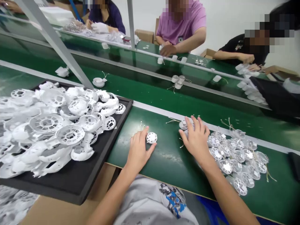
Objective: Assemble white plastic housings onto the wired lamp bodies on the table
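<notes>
My left hand lies on the green workbench belt, with thumb and index finger at either side of a small round white slotted disc. My right hand is spread over a wired round white part, which is mostly hidden under its fingers. Just right of that hand spreads a cluster of several round discs with shiny silver centres and thin pale wires. The nearest discs touch or nearly touch my right hand's little-finger side.
To my left, a black tray is heaped with white moulded plastic parts. Beyond a grey metal rail runs a second green belt with scattered white parts. Several co-workers sit across it among cardboard boxes. A slanted metal post rises at left.
</notes>
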The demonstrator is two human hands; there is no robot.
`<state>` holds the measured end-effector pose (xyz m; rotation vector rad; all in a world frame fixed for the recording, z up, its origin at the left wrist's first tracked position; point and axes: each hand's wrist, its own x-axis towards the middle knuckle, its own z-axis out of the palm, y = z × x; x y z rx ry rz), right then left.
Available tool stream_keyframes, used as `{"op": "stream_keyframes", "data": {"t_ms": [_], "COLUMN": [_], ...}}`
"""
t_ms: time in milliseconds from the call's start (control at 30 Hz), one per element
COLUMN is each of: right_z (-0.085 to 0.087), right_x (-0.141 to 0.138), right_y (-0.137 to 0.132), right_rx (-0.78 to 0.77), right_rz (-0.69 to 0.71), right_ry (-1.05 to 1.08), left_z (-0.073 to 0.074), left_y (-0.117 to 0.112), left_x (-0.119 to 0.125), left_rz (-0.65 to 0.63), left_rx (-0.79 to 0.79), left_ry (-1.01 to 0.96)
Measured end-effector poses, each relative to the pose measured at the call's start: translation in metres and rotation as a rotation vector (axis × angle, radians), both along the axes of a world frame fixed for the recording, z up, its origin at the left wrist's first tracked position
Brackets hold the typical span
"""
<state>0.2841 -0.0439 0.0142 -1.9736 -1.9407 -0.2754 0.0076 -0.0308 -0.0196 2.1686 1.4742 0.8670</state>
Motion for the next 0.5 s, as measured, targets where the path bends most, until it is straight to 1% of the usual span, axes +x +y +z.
{"op": "stream_keyframes", "data": {"t_ms": [33,67,133,167,200,267,333,400,500], "right_z": [0.003,0.006,0.007,0.006,0.003,-0.005,-0.011,-0.014,-0.013], "right_x": [-0.005,-0.012,-0.031,-0.040,-0.048,-0.060,-0.065,-0.065,-0.061], "right_y": [-0.002,-0.004,-0.007,-0.009,-0.010,-0.012,-0.014,-0.014,-0.010], "right_rx": [0.009,-0.016,-0.147,-0.226,-0.288,-0.330,-0.317,-0.306,-0.343], "right_rz": [0.076,0.178,0.379,0.443,0.470,0.458,0.415,0.375,0.352], "right_ry": [0.099,0.225,0.498,0.612,0.700,0.795,0.825,0.827,0.819], "left_z": [-0.001,-0.001,0.001,0.001,0.002,0.001,-0.002,-0.003,0.000], "left_y": [0.001,0.003,0.004,0.004,0.003,-0.002,-0.007,-0.008,-0.001], "left_x": [0.001,0.001,0.002,0.003,0.004,0.008,0.011,0.012,0.008], "left_rz": [-0.056,-0.130,-0.274,-0.305,-0.290,-0.195,-0.136,-0.177,-0.293], "left_rx": [-0.045,-0.082,-0.128,-0.131,-0.116,-0.078,-0.076,-0.109,-0.147], "left_ry": [-0.064,-0.123,-0.178,-0.168,-0.134,-0.042,0.003,-0.003,0.001]}}
